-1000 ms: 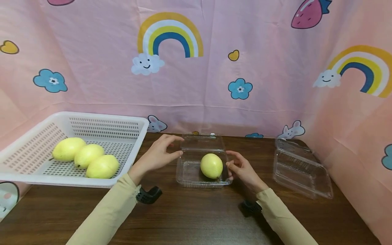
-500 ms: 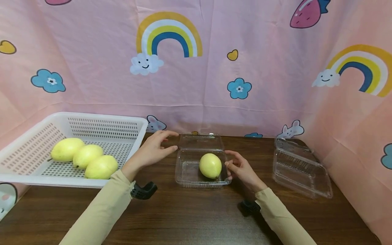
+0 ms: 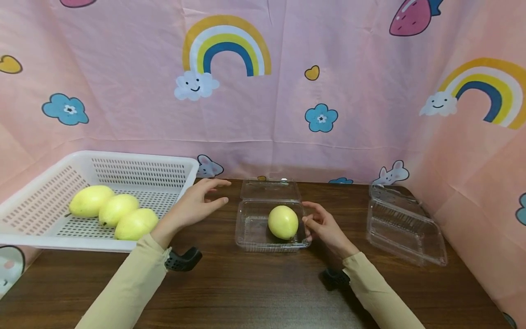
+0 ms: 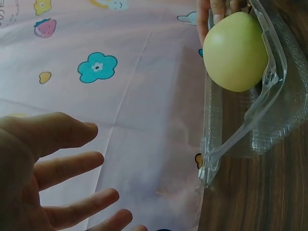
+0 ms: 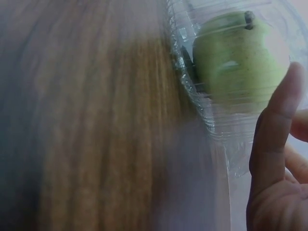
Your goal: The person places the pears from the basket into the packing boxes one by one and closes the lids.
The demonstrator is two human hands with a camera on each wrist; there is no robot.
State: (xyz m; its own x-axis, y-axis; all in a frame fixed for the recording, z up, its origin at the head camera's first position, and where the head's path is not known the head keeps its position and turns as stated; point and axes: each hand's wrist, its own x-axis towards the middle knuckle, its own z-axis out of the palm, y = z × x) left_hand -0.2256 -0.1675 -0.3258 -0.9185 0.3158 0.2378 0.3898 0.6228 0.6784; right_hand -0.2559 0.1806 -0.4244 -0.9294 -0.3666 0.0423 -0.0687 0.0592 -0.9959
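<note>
A yellow pear (image 3: 283, 222) sits in the right part of a clear plastic clamshell container (image 3: 255, 228), whose lid (image 3: 269, 190) lies folded back. At that container's right side, my right hand (image 3: 328, 230) holds the rim between thumb and fingers. The right wrist view has the thumb (image 5: 276, 130) against the clear wall, close to the pear (image 5: 236, 62). My left hand (image 3: 193, 208) hovers left of the container, apart from it, with fingers spread and nothing in them. In the left wrist view its fingers (image 4: 79, 211) are separated in the air.
A white perforated basket (image 3: 186, 183) with several yellow pears (image 3: 119, 209) stands at the left. Another clear clamshell (image 3: 404, 228) lies open at the right. Behind the dark wooden table (image 3: 263, 292) hangs a pink patterned cloth (image 3: 263, 123).
My left hand has drawn away to the left from the container's left edge. The right hand, container and pear keep their places.
</note>
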